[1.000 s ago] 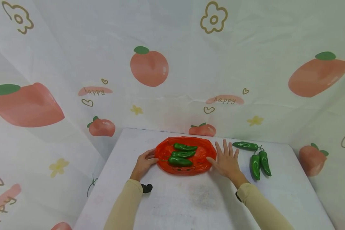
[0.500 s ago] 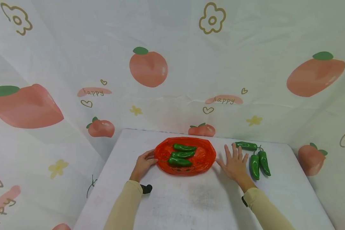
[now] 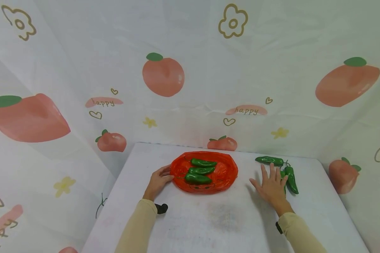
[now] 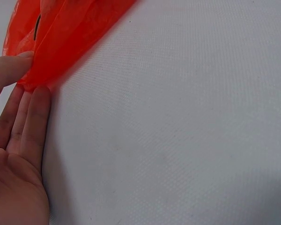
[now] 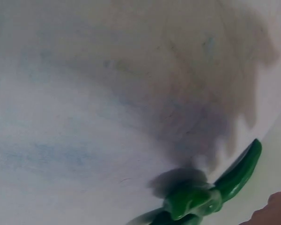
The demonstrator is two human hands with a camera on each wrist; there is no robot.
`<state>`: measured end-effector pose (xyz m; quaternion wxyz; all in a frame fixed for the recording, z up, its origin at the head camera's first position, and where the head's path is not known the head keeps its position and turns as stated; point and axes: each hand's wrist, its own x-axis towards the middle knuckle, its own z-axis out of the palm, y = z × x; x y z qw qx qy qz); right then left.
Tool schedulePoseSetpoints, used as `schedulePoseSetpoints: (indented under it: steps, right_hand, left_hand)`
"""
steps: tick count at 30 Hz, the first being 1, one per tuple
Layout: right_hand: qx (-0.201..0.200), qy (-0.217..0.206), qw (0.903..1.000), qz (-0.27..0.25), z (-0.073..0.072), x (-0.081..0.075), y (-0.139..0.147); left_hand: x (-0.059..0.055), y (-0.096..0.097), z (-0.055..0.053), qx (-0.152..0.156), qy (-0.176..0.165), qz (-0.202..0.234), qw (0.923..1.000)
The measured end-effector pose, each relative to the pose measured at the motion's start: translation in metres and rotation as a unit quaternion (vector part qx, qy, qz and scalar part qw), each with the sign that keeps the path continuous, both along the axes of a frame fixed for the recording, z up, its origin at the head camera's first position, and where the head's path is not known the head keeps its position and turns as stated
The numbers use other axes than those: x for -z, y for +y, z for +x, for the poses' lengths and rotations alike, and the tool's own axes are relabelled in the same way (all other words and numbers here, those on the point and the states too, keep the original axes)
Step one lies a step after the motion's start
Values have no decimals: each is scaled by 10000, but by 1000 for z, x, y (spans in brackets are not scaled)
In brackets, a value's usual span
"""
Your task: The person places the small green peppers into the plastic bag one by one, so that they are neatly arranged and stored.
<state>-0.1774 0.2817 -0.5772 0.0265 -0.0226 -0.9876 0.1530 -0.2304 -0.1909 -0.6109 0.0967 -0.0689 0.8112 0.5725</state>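
Observation:
In the head view a red plastic bag (image 3: 226,175), spread into an oval with a raised rim, carries three green chili peppers (image 3: 202,170) side by side. My left hand (image 3: 158,181) holds its left rim; the left wrist view has the thumb on top of the red plastic and straighter fingers (image 4: 35,126) below it. With fingers spread, my right hand (image 3: 272,188) hovers by three more green peppers and holds nothing. One of these peppers (image 3: 269,160) lies crosswise behind the fingertips. A second pepper (image 3: 292,180) points toward me, and the third pepper is mostly hidden by the hand.
Everything rests on a white table (image 3: 193,225). A white printed cloth (image 3: 190,116) with fruit pictures hangs close behind its back edge and along the sides. In the right wrist view the hand's shadow falls across the tabletop beside the peppers (image 5: 189,201).
My right hand has left the right rim of the red bag and moved right, over to the loose green peppers. My left hand has stayed at the left rim.

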Motion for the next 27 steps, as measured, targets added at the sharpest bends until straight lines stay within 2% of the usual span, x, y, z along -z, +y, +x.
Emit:
schedulePoseSetpoints:
  steps: [8, 14, 19, 27]
  right_hand:
    - [245, -89, 9994, -220, 5, 2, 19]
    - [519, -5, 9970, -570, 11, -2, 29]
    - [741, -81, 9949, -686, 14, -4, 35]
    - [986, 91, 9909, -907, 14, -2, 42]
  left_hand:
    - [-1, 1, 1, -47, -44, 27, 10000]
    - [-2, 1, -2, 78, 61, 184, 9998]
    - [-1, 0, -3, 69, 48, 137, 9999]
    - [0, -2, -1, 41, -32, 114, 9999]
